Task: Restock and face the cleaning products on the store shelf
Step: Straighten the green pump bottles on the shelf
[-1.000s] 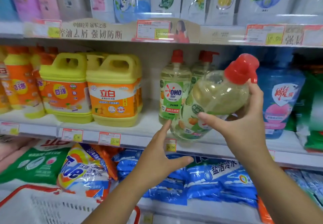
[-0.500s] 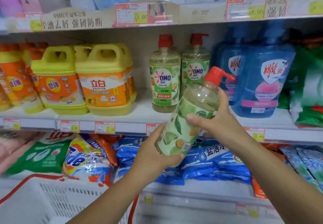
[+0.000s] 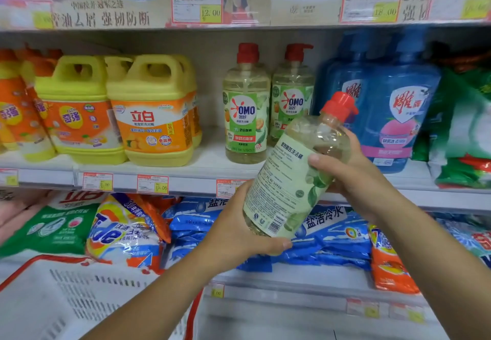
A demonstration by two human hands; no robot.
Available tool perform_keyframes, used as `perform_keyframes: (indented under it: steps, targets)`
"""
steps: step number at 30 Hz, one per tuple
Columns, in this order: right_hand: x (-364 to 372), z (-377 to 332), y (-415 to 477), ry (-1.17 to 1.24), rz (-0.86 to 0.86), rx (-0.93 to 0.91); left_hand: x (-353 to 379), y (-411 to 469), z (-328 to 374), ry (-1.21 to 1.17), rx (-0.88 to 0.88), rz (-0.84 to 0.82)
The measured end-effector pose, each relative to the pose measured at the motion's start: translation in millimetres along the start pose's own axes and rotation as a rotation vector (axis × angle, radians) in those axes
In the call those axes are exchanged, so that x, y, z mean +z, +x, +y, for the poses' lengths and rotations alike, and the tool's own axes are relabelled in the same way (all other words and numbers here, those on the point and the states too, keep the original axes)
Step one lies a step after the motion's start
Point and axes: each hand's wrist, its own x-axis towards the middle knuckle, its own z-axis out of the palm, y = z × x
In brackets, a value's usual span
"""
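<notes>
**Hidden, cropped, blurred**

Saw only the upper part of the rear OMO bottle behind the held bottle. Lost the fingers of the left hand behind its base. Caught only part of the white basket, cropped left and bottom. Could not read the small print on the price tags.

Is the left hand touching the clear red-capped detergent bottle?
Touching. The head view shows the left hand cupping the base of the clear red-capped detergent bottle, with its thumb wrapped under the bottom edge.
</notes>
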Motion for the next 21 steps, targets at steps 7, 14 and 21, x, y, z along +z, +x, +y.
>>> perform_keyframes:
  steps: [7, 14, 21]
  targets:
    - [0, -4, 0, -0.016, 0.138, -0.125, -16, 3, 15, 0.202, 0.010, 0.004]
    - [-2, -3, -3, 0.032, -0.137, -0.020, -25, -8, 15, -0.145, -0.166, -0.222]
    - [24, -12, -7, -0.089, 0.036, -0.029, -3, -15, 6, 0.057, 0.016, 0.142]
